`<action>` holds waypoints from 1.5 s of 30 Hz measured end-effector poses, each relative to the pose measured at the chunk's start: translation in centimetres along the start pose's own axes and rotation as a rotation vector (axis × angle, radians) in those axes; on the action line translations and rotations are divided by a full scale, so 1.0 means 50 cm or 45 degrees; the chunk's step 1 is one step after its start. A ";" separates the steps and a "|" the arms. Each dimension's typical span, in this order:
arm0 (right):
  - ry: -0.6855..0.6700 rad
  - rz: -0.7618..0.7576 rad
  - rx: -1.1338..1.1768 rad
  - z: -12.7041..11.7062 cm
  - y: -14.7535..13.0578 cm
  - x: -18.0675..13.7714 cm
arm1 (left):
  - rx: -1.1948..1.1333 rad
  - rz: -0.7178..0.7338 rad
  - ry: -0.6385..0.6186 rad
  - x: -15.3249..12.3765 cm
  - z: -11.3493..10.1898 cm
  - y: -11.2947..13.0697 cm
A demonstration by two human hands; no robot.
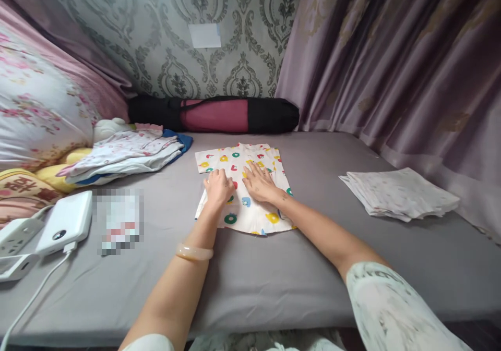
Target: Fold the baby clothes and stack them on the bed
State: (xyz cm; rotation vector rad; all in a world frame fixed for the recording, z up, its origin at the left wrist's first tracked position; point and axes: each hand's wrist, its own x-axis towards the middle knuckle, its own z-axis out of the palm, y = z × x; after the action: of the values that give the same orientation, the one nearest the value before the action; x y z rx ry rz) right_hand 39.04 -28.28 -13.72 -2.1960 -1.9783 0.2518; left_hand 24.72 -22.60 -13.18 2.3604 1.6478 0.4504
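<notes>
A small white short-sleeved shirt printed with red, yellow, green and blue figures lies spread in the middle of the grey sheet. Its left sleeve sticks out, while no sleeve shows on the right side. My left hand, fingers bent and closed, grips cloth near the shirt's left edge below the sleeve; its fingertips are partly hidden. Flat on the shirt's middle rests my right hand, with its fingers apart.
Folded printed cloths lie at right. On the left are a pile of clothes, a white power bank with a cable, a power strip and a blurred-out item. A black and maroon roll bag lies along the wall.
</notes>
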 end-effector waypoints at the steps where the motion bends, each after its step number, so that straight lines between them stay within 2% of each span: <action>1: -0.002 0.012 -0.009 0.005 -0.004 0.026 | 0.011 -0.012 -0.008 0.003 0.000 -0.006; 4: -0.028 0.084 -0.026 0.018 -0.009 0.082 | 0.044 -0.028 -0.058 0.007 0.002 -0.016; 8: -0.090 0.117 -0.055 0.012 -0.012 0.118 | 0.044 -0.042 -0.136 0.009 0.000 -0.019; 14: -0.044 0.111 -0.015 -0.011 -0.012 0.195 | 0.041 -0.165 -0.058 0.013 -0.015 -0.023; 20: -0.131 0.129 -0.025 0.007 -0.006 0.283 | 0.044 -0.265 -0.018 0.017 -0.019 -0.033; 23: -0.106 0.121 -0.048 0.017 -0.005 0.302 | 0.029 -0.305 -0.016 0.020 -0.019 -0.038; 28: 0.056 0.097 -0.133 0.025 -0.009 0.310 | -0.013 -0.347 -0.057 0.024 -0.029 -0.043; 31: 0.027 0.128 -0.166 0.014 -0.021 0.315 | -0.023 -0.355 -0.076 0.025 -0.033 -0.041; 34: -0.043 0.155 -0.195 -0.007 -0.045 0.326 | -0.008 -0.334 -0.069 0.024 -0.033 -0.037; 38: 0.010 -0.054 -0.137 -0.024 -0.104 0.348 | 0.006 -0.341 -0.066 0.024 -0.034 -0.035; 42: -0.099 -0.205 -0.028 -0.013 -0.178 0.373 | -0.016 -0.386 -0.106 0.026 -0.048 -0.041; 45: -0.167 -0.167 0.036 0.001 -0.224 0.380 | -0.046 -0.402 -0.147 0.028 -0.059 -0.047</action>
State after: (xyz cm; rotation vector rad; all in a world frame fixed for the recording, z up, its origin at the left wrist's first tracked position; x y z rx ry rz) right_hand 30.18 -8.24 -11.25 -2.0708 -2.1624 0.4121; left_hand 22.01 -20.43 -11.12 2.0079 1.8933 0.2750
